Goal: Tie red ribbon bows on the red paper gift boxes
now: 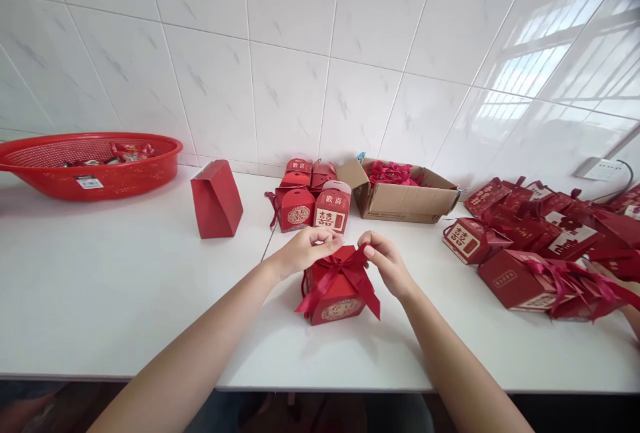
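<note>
A red gift box [336, 299] with a gold round pattern on its front stands upright on the white table, in front of me. On its top sits a red ribbon bow [342, 266], its two tails hanging over the front. My left hand [307, 249] is closed in a pinch at the bow's left loop, which its fingers partly hide. With thumb and forefinger, my right hand [387, 261] pinches the right loop.
Behind stand several small red boxes [299, 209] and a cardboard carton [405, 203] of red ribbons. A plain red box [217, 199] and a red plastic basket [100, 183] are left. Many red gift boxes [530, 279] lie right, near another person's hand [631, 289].
</note>
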`<state>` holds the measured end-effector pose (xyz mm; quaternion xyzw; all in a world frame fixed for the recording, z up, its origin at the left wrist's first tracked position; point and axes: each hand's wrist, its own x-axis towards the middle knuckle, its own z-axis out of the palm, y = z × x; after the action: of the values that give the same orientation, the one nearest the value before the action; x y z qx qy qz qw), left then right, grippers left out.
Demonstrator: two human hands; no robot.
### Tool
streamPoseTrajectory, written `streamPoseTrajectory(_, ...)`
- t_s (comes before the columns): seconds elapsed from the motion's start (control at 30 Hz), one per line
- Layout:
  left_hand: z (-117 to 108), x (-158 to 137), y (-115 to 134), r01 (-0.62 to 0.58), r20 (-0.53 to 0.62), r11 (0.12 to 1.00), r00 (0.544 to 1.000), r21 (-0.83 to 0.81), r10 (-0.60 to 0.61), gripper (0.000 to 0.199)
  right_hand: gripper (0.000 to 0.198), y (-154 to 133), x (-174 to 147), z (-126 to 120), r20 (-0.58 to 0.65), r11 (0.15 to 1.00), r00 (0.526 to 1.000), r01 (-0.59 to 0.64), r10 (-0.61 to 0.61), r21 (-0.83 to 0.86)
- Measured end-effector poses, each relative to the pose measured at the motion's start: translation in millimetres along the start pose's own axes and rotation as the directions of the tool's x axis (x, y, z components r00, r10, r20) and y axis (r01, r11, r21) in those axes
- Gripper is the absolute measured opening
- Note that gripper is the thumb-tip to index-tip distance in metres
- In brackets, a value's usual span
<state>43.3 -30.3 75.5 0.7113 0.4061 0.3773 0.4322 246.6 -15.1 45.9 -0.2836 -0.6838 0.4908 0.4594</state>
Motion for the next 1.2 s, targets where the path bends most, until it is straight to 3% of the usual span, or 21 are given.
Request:
streamPoseTrajectory(0.13, -4, -1, 3, 0.048, 0.014, 0.983, 0.999, -0.176, -0.046, 0.034, 0.029, -5, -2, 9, -0.096, 0.996, 0.992, -0.079, 0.083, 0.044)
streamPoseTrajectory(0.23, -7, -1, 1, 0.061, 0.01, 0.975, 0.998, -0.213, -0.06, 0.031, 0.031, -8, -5, 18, -0.021, 0.965, 0.977, -0.207, 0.213, 0.16)
streamPoseTrajectory(0.33, -9, 0, -2, 0.077, 0.027, 0.967, 0.997, -0.244, -0.072, 0.024, 0.033, -9, -7, 24, 0.005, 0.939, 0.964, -0.259, 0.265, 0.226)
streamPoseTrajectory(0.63, -8, 2, -6, 0.101, 0.155, 0.946, 0.986, -0.308, -0.055, 0.021, 0.044, -11, -7, 27, 0.021, 0.915, 0.938, -0.342, 0.346, 0.216)
streamPoseTrajectory(0.87, -6, 2, -6, 0.134, 0.122, 0.95, 0.987, -0.282, -0.103, 0.025, 0.047, -14, -7, 26, 0.107, 0.899, 0.925, -0.379, 0.364, 0.219)
streamPoseTrajectory(1.2, -3, 4, -8, 0.173, 0.045, 0.945, 0.985, -0.278, -0.167, 0.025, 0.049, -14, -7, 24, 0.122, 0.919, 0.931, -0.36, 0.343, 0.162)
